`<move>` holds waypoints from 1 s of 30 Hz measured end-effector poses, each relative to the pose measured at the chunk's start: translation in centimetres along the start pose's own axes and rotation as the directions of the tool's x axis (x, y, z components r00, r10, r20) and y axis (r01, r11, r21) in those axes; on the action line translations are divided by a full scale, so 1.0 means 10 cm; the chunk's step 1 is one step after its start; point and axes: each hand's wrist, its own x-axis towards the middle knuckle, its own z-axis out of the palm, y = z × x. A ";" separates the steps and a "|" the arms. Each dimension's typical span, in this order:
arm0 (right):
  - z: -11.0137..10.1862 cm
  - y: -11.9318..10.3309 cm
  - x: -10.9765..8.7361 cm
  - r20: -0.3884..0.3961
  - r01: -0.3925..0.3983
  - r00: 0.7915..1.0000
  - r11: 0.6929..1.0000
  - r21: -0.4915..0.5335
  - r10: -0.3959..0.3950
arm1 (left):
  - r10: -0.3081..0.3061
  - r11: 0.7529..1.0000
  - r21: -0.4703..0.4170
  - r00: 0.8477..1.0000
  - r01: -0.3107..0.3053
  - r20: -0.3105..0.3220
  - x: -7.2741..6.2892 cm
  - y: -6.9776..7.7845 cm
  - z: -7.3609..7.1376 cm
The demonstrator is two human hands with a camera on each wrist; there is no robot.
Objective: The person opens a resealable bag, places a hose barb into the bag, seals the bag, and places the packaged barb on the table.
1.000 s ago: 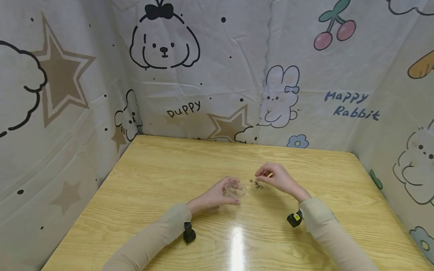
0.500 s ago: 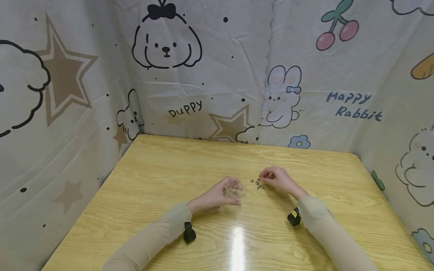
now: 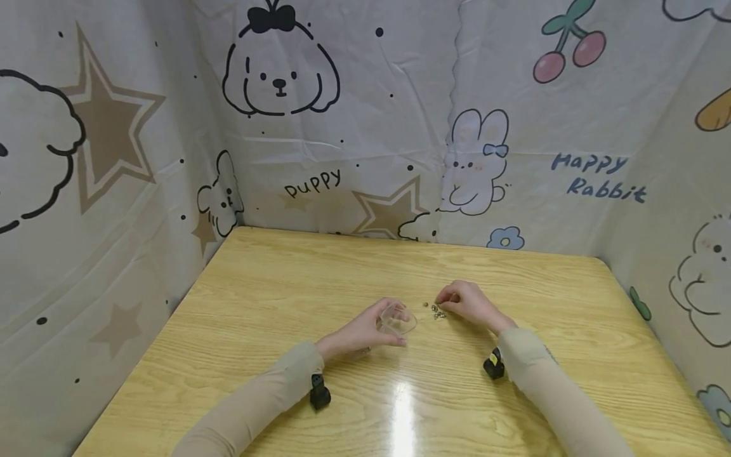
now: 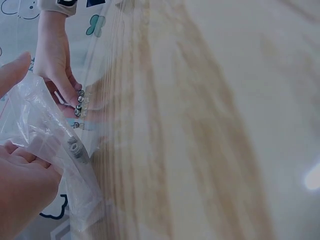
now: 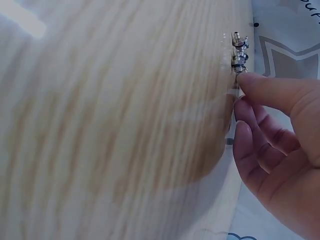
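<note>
My left hand [image 3: 365, 327] holds a clear plastic bag [image 3: 398, 319], its mouth spread toward the right. In the left wrist view, fingers and thumb stand on either side of the bag [image 4: 37, 115], and grey metal pieces [image 4: 75, 148] show inside it. Just right of the bag, a small cluster of shiny metal fittings [image 3: 437, 311] lies on the table. My right hand [image 3: 471, 303] is at the cluster's edge, thumb and forefinger low and close together. They seem to pinch a small metal fitting, mostly hidden by the fingertips. More fittings [image 5: 240, 55] lie beside the thumb.
The wood-grain table [image 3: 297, 273] is enclosed by a printed cloth [image 3: 365, 127] at the back and sides. One fitting [image 3: 425, 304] lies a little left of the others. Black wrist cameras [image 3: 320, 395] are strapped under both sleeves.
My right hand has moved slightly right and come down to the fittings, thumb and forefinger closing together. My left hand and the bag have stayed in place.
</note>
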 end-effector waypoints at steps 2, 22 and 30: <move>0.00 0.00 0.00 -0.004 -0.003 1.000 1.000 -0.013 0.003 | 0.005 1.000 0.000 1.000 -0.005 -0.004 0.01 0.00 0.00; -0.20 -0.37 -0.12 -0.045 0.070 0.997 0.997 0.042 -0.068 | -0.006 1.000 -0.013 1.000 0.006 0.005 0.01 0.04 0.01; -0.25 -0.83 -0.14 -0.058 0.231 0.972 0.970 0.073 -0.227 | -0.011 0.999 -0.031 1.000 0.011 0.019 0.02 0.04 0.01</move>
